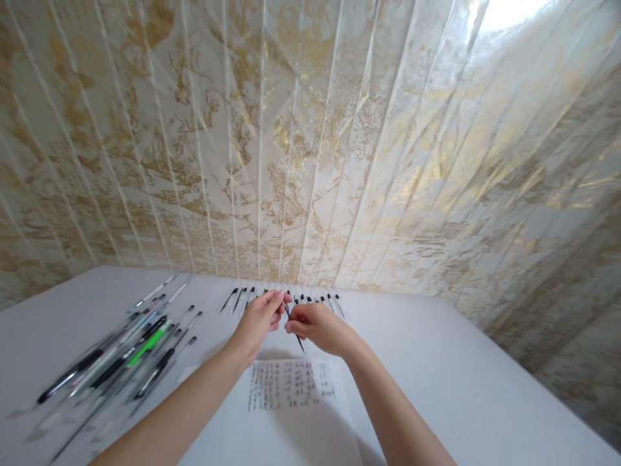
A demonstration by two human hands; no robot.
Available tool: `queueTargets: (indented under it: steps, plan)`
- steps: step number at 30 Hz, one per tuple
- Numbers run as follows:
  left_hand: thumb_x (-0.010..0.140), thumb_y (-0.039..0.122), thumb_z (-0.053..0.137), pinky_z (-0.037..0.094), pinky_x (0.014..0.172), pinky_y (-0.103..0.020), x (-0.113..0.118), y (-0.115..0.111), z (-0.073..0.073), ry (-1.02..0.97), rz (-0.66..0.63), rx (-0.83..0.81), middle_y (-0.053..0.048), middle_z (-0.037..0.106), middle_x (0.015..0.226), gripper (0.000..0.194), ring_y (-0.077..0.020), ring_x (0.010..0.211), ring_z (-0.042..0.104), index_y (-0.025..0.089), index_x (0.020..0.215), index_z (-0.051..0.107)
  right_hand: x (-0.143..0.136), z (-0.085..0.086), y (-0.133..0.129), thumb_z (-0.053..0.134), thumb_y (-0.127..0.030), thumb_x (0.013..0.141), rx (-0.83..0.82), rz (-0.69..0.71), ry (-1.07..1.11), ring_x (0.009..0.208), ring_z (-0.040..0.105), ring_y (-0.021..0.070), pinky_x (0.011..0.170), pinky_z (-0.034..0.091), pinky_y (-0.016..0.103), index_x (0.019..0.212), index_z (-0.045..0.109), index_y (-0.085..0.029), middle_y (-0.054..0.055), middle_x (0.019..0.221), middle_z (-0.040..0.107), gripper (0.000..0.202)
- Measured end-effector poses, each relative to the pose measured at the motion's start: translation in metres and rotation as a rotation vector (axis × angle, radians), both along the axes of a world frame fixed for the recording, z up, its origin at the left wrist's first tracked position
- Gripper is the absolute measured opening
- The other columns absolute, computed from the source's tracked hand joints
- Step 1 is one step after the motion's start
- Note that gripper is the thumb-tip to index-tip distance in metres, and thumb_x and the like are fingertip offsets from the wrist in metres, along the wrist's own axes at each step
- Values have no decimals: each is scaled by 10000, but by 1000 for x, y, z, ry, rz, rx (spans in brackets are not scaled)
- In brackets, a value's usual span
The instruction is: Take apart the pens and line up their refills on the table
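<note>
Both my hands meet above the middle of the white table, at a thin dark pen or refill (297, 338) that slants down to the right. My left hand (264, 315) has its fingers closed at the upper end. Just below, my right hand (314, 325) pinches the shaft, and the dark tip points down past its fingers. Under them lies a white sheet (310, 440) with rows of dark handwriting. Behind my hands runs a row of thin refills with black ends (328, 303), partly hidden by my fingers.
A loose pile of pens and refills (111, 362) spreads over the left of the table, with a bright green pen (147, 347) among them. The white table (436, 382) reaches back to a pleated, gold-patterned curtain (291, 142).
</note>
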State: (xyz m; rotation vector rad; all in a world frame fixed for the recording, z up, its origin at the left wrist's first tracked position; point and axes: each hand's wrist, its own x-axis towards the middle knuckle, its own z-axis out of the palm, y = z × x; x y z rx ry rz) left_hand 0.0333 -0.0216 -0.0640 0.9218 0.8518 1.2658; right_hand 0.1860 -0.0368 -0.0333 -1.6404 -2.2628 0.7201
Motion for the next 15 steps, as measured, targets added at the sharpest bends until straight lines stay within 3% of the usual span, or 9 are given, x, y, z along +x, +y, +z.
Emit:
queueTargets:
  steps: [2,5,8,11,15]
  plan:
    - [675,385,718,234,418,-166,-1,0,-1,-15,15,-25,18,519,614,306,-39,451,334,121,821,669,7,2,3,535,-335,859,27,-68,-86,629,544,78,585,389,176,781,656,-193,-25,714,651,202]
    - [683,326,712,282,443,-184,-2,2,-3,-46,64,-94,-21,571,685,270,-53,490,400,110,837,664,45,-3,26,491,-258,899,61,-320,-246,787,589,150,698,434,262,830,656,-138,74,839,663,215]
    - [677,160,682,351,497,-197,-1,2,-5,-69,98,-177,-55,606,723,138,-70,543,476,93,798,673,88,-17,58,524,-323,911,19,-560,-393,920,599,184,798,497,379,1071,592,-152,75,1081,609,243]
    - [664,1,596,422,574,-208,3,-1,-4,-89,94,-249,-94,644,773,159,-93,611,550,85,768,680,111,-38,82,544,-319,905,-36,-631,-453,967,595,201,814,510,405,1166,549,-165,81,1164,573,303]
    - [621,-142,444,493,700,-222,8,-6,-3,-129,78,-291,-117,663,805,346,-120,718,623,78,757,674,116,-59,95,541,-313,907,-15,-625,-486,969,594,201,813,510,397,1164,552,-164,88,1167,572,298]
